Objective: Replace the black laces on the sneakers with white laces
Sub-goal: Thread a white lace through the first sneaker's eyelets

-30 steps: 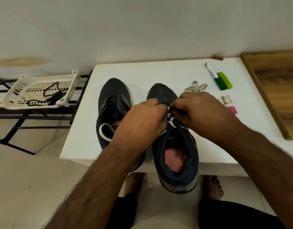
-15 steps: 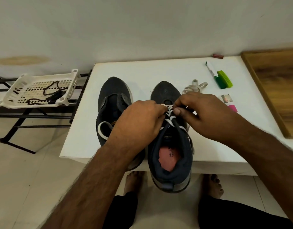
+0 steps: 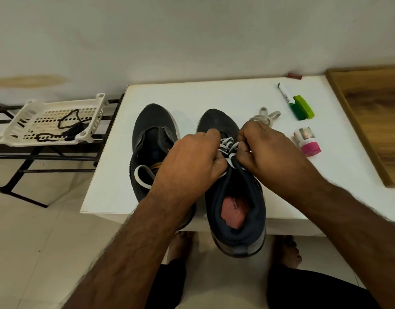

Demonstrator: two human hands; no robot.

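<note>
Nearest the camera, two bare feet (image 3: 287, 250) stand on the pale tiled floor (image 3: 36, 241) under the front edge of the white table (image 3: 214, 94), with dark shorts below them in the view. The right sneaker (image 3: 235, 210), dark navy with a pink insole, sits with its heel overhanging that front edge; the left sneaker (image 3: 152, 139) lies just beside it, toe pointing away, with a white loop showing at its tongue. Both hands meet over the right sneaker's eyelets: the left hand (image 3: 192, 161) has its fingers curled round the white lace (image 3: 227, 146), and the right hand (image 3: 267, 150) pinches the same lace from the other side, knuckles almost touching. The hands and forearms hide most of the lacing, so only a few white crossings show between them. Just behind the right hand a spare white lace (image 3: 266, 115) lies coiled on the table. To its right stands a small pink-capped container (image 3: 307, 141) on its side, and farther back a green marker (image 3: 291, 101) beside a lime green cap or clip (image 3: 304, 107). A small dark red object (image 3: 294, 75) rests at the table's far edge by the wall. A wooden board (image 3: 370, 121) borders the table on the right. Off to the left, a white plastic basket (image 3: 20, 121) on a black metal rack (image 3: 25, 157) holds the black laces (image 3: 67, 128)
</note>
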